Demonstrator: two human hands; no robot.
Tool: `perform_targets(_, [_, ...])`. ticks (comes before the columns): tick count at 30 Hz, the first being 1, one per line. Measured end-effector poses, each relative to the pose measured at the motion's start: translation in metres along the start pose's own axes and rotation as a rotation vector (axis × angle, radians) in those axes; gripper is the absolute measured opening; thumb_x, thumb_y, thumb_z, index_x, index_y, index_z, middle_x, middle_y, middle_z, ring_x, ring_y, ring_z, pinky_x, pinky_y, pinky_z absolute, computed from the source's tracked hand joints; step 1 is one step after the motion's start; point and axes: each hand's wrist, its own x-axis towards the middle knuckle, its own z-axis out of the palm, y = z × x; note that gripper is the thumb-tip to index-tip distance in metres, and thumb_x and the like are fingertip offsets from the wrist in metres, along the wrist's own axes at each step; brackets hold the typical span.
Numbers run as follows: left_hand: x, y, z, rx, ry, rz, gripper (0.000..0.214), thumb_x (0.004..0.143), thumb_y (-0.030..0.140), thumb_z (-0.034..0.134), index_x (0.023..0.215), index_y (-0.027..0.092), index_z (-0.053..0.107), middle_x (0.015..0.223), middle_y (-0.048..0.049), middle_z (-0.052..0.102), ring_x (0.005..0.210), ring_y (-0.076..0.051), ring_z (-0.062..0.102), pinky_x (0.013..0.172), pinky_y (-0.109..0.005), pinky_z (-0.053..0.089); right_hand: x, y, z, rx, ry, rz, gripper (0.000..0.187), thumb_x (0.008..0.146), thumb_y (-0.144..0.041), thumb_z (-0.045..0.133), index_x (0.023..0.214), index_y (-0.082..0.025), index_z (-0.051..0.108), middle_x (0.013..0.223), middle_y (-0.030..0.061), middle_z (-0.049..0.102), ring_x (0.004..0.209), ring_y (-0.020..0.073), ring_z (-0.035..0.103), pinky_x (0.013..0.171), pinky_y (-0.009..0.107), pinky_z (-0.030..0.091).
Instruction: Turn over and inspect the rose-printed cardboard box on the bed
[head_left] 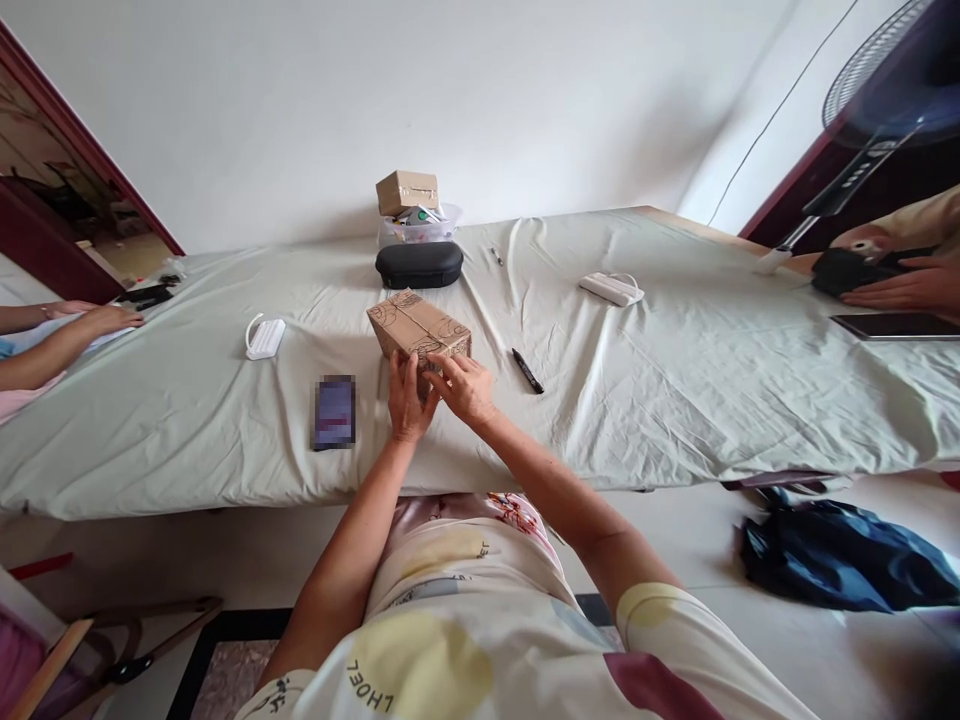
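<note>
A small brown cardboard box with drawn markings lies on the sheet-covered table in front of me. Both my hands are at its near end. My left hand rests against the box's near face with fingers together and extended. My right hand lies over the near right corner, fingers bent onto the box. A black marker pen lies just right of the box. A phone lies to the left of my left hand.
A black case, a tub of items topped by another cardboard box, and two white devices lie on the table. Other people's hands rest at both table ends. A fan stands at right.
</note>
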Motion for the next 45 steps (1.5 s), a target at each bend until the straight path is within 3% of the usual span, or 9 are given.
perform_targets(6, [0.01, 0.01, -0.004, -0.058, -0.019, -0.04, 0.059, 0.103, 0.062, 0.045, 0.144, 0.02, 0.056, 0.165, -0.0194, 0.041, 0.155, -0.034, 0.041, 0.126, -0.05, 0.038, 0.017, 0.003, -0.012, -0.063, 0.055, -0.124, 0.03, 0.106, -0.046, 0.055, 0.101, -0.031, 0.08, 0.108, 0.0075, 0.07, 0.102, 0.0233, 0.059, 0.101, 0.042, 0.042])
perform_targets(11, [0.026, 0.016, -0.005, -0.101, -0.135, -0.104, 0.043, 0.102, 0.04, 0.053, 0.142, 0.025, 0.058, 0.164, -0.0139, 0.043, 0.153, -0.031, 0.044, 0.125, -0.049, 0.041, 0.024, 0.043, -0.021, 0.035, 0.047, -0.071, 0.023, 0.104, -0.044, 0.06, 0.105, -0.033, 0.08, 0.122, 0.0071, 0.068, 0.12, 0.0281, 0.055, 0.114, 0.051, 0.037])
perform_targets(13, [0.033, 0.013, -0.004, -0.114, -0.179, -0.127, 0.042, 0.101, 0.037, 0.054, 0.141, 0.025, 0.058, 0.164, -0.0136, 0.043, 0.152, -0.03, 0.044, 0.123, -0.048, 0.044, 0.02, 0.063, -0.021, 0.083, 0.088, -0.005, 0.024, 0.103, -0.044, 0.059, 0.111, -0.033, 0.079, 0.123, 0.0079, 0.067, 0.12, 0.0288, 0.057, 0.112, 0.052, 0.041])
perform_targets(16, [0.042, 0.002, -0.002, -0.137, -0.219, -0.108, 0.043, 0.103, 0.04, 0.051, 0.143, 0.024, 0.057, 0.164, -0.0133, 0.044, 0.152, -0.028, 0.044, 0.122, -0.044, 0.045, 0.01, 0.084, -0.012, 0.237, 0.112, 0.051, 0.034, 0.106, -0.043, 0.051, 0.126, -0.029, 0.074, 0.127, 0.0106, 0.064, 0.111, 0.0254, 0.063, 0.099, 0.044, 0.054])
perform_targets(21, [0.04, -0.015, 0.008, -0.147, -0.19, -0.06, 0.055, 0.106, 0.044, 0.042, 0.156, 0.02, 0.043, 0.161, -0.015, 0.05, 0.154, -0.025, 0.043, 0.131, -0.042, 0.032, -0.01, 0.091, 0.016, 0.426, 0.104, 0.238, 0.051, 0.101, -0.044, 0.052, 0.149, -0.026, 0.057, 0.124, 0.0096, 0.066, 0.096, 0.0203, 0.066, 0.077, 0.033, 0.061])
perform_targets(25, [0.026, -0.022, 0.017, -0.139, -0.205, -0.174, 0.068, 0.103, 0.044, 0.049, 0.163, 0.017, 0.033, 0.166, -0.0178, 0.044, 0.156, -0.027, 0.041, 0.13, -0.044, 0.032, -0.018, 0.094, 0.029, 0.433, -0.012, 0.369, 0.049, 0.095, -0.04, 0.059, 0.139, -0.019, 0.062, 0.113, 0.0099, 0.072, 0.09, 0.0211, 0.068, 0.078, 0.034, 0.061])
perform_targets(29, [0.019, -0.028, 0.022, -0.106, -0.238, -0.332, 0.061, 0.1, 0.034, 0.054, 0.158, 0.016, 0.043, 0.156, -0.0182, 0.058, 0.143, -0.029, 0.057, 0.121, -0.045, 0.045, -0.02, 0.099, 0.031, 0.34, -0.182, 0.392, 0.04, 0.09, -0.034, 0.064, 0.127, -0.018, 0.066, 0.109, 0.0102, 0.075, 0.081, 0.0201, 0.069, 0.085, 0.038, 0.059])
perform_targets(35, [0.02, -0.034, 0.022, -0.095, -0.246, -0.356, 0.055, 0.098, 0.025, 0.053, 0.152, 0.015, 0.051, 0.15, -0.0172, 0.063, 0.137, -0.029, 0.062, 0.116, -0.045, 0.05, -0.02, 0.097, 0.032, 0.281, -0.219, 0.405, 0.04, 0.086, -0.028, 0.066, 0.125, -0.017, 0.064, 0.115, 0.0113, 0.074, 0.08, 0.0203, 0.07, 0.085, 0.037, 0.057])
perform_targets(45, [0.019, -0.034, 0.012, -0.106, -0.214, -0.381, 0.055, 0.103, 0.039, 0.05, 0.154, 0.017, 0.053, 0.15, -0.016, 0.063, 0.139, -0.029, 0.061, 0.119, -0.045, 0.047, -0.022, 0.094, 0.027, 0.311, -0.253, 0.362, 0.041, 0.087, -0.033, 0.07, 0.125, -0.019, 0.065, 0.099, 0.0066, 0.079, 0.082, 0.0214, 0.071, 0.08, 0.034, 0.056])
